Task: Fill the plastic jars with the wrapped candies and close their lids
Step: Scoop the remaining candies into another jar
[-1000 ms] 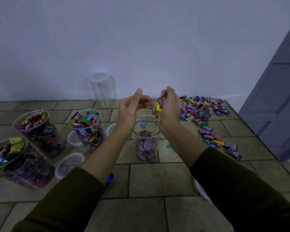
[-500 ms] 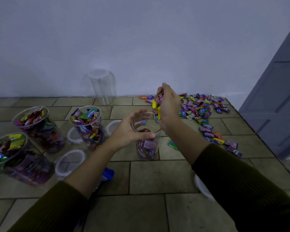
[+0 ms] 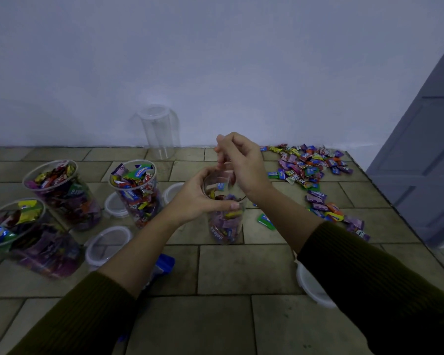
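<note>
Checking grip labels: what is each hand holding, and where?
The left hand grips the part-filled jar just below its rim. Whether the right hand above it holds anything cannot be told.

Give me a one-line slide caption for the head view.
Left hand grips a part-filled plastic jar on the tiles; right hand poised over its open mouth, loose wrapped candies beyond.

Left grip (image 3: 198,198) and right grip (image 3: 241,160), curled

Looking forward and down from head-worn wide-angle camera, sole view. Facing wall (image 3: 215,60) at 12 o'clock. Taking in tiled floor (image 3: 223,324) across 6 o'clock half, catching door (image 3: 420,162) at 3 o'clock. Sitting near, framing left hand (image 3: 195,198) and right hand (image 3: 244,162) at jar (image 3: 226,226), centre.
</note>
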